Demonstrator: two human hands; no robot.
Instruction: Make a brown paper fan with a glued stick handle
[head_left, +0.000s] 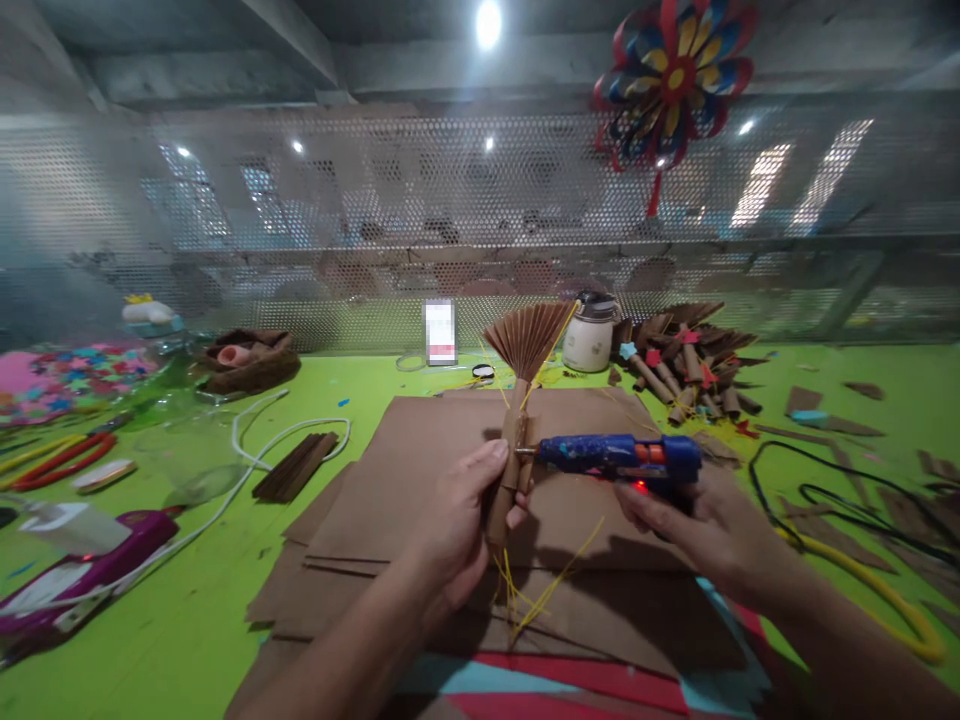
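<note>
My left hand [459, 525] is closed round the rolled brown paper handle of a pleated paper fan [525, 345], held upright over a stack of brown paper sheets [420, 450]. Yellow strands [525, 590] hang below the handle. My right hand [701, 530] grips a blue glue gun [619, 457] from the right. Its nozzle touches the handle just under the pleats.
A green table [187, 620] carries a pile of finished brown fans [686, 360], a white jar [589, 340], white cable [277, 440], black and yellow cables [847, 520], a purple tool [82, 570], folded brown strips [296, 465] and scissors [60, 460]. A perforated metal screen [375, 220] backs it.
</note>
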